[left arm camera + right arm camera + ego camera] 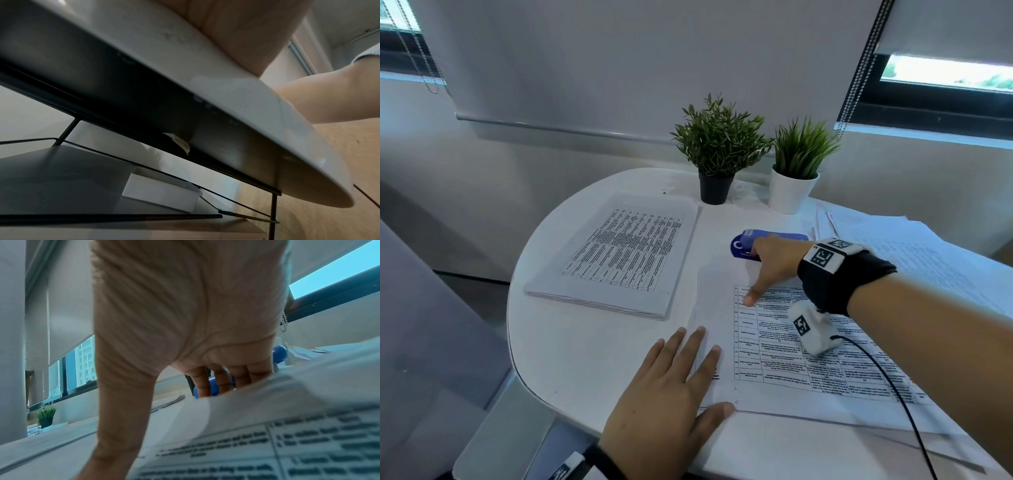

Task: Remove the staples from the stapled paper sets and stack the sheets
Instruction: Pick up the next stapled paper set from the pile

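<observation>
- Black pot [715,189] and white pot [789,194] each hold a green plant.
- Paper set [822,346] lies at table [571,363] front; sheet stack [619,257] lies left.
- Left hand [671,394] flat, fingers spread, pressing set's edge.
- Right hand [770,263]: thumb on set, fingers curled reaching blue stapler [743,245]; grip unclear.

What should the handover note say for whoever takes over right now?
Left hand: flat, fingers straight, pressing the near-left corner of the printed paper set in front.
Right hand: reaching over that set, fingers on the blue plastic staple remover, thumb resting on the sheet; whether it has a grip on the tool cannot be told.
Neat stack of loose printed sheets lies far left on the white round table.
Untidy pile of white paper sets lies at right.
Done: some sheets stacked. Left: staple not visible here; unstaple this set, stack it, then the right pile.
</observation>
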`<state>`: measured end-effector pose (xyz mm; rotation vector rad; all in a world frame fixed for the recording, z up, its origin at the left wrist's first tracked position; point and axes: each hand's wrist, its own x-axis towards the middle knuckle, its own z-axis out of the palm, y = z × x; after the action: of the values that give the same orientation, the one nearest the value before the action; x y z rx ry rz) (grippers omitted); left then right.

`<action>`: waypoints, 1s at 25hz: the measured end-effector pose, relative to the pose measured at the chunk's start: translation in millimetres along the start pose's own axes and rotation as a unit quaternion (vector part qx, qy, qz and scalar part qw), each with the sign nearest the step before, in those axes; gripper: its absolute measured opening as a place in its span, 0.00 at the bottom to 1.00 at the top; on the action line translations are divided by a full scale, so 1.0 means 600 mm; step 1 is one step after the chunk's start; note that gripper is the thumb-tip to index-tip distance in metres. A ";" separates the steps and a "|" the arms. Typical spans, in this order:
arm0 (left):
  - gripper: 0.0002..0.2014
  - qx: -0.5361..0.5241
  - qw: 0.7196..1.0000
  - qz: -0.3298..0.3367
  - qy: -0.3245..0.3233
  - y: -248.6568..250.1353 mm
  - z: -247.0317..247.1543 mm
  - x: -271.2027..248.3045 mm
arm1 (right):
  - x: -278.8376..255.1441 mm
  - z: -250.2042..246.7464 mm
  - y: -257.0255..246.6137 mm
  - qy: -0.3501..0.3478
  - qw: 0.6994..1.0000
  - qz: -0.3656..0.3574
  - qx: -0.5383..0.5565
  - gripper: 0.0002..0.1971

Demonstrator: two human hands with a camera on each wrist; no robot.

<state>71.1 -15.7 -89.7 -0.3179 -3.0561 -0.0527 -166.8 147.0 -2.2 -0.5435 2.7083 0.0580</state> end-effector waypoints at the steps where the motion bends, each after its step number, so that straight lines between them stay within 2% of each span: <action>1: 0.32 0.001 1.000 0.000 0.001 0.000 0.002 0.000 | -0.002 0.001 0.002 0.008 1.000 0.000 0.012 0.58; 3: 0.32 0.004 1.000 0.000 0.009 0.000 0.005 0.001 | -0.006 0.003 0.004 0.016 1.000 0.004 0.022 0.54; 6: 0.32 0.006 1.000 -0.001 0.025 0.001 0.009 0.001 | -0.007 0.001 0.002 0.008 1.000 0.000 -0.002 0.42; 8: 0.32 -0.002 0.999 -0.004 0.031 0.002 0.009 0.001 | -0.008 -0.001 -0.001 0.011 1.000 -0.009 -0.012 0.38; 13: 0.33 -0.031 0.999 -0.014 0.021 0.004 0.007 0.003 | 0.006 0.013 0.008 -0.003 0.999 -0.005 0.049 0.43; 14: 0.33 -0.042 0.999 -0.016 0.008 0.005 0.004 0.003 | 0.005 0.015 0.012 -0.006 0.998 -0.007 0.062 0.40; 17: 0.33 -0.079 0.996 -0.019 -0.043 0.005 -0.006 -0.001 | -0.013 0.004 0.020 -0.008 0.996 -0.035 0.080 0.20; 19: 0.37 -0.132 0.991 -0.012 -0.025 0.004 -0.014 -0.006 | -0.040 -0.019 0.021 0.025 0.991 -0.060 0.114 0.12; 20: 0.40 -0.188 0.982 -0.012 0.021 0.003 -0.014 -0.007 | -0.058 -0.035 0.019 0.056 0.985 -0.071 0.146 0.10; 21: 0.43 -0.262 0.962 -0.033 0.067 0.000 -0.020 -0.009 | -0.080 -0.053 0.017 0.094 0.974 -0.084 0.187 0.09; 22: 0.46 -0.370 0.924 -0.065 0.078 -0.003 -0.032 -0.013 | -0.104 -0.070 0.016 0.129 0.960 -0.095 0.230 0.08; 23: 0.49 -0.483 0.862 -0.096 0.120 -0.009 -0.039 -0.013 | -0.131 -0.089 0.015 0.159 0.944 -0.106 0.267 0.08; 24: 0.52 -0.565 0.794 -0.126 0.186 -0.018 -0.042 -0.012 | -0.159 -0.103 0.014 0.183 0.929 -0.116 0.300 0.08; 25: 0.53 -0.619 0.737 -0.146 0.230 -0.027 -0.051 -0.007 | -0.183 -0.115 0.013 0.208 0.909 -0.127 0.337 0.09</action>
<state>73.9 -33.7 -60.1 0.1459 -2.0507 -1.8471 -100.2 186.7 102.1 -0.7317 2.7512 -1.1335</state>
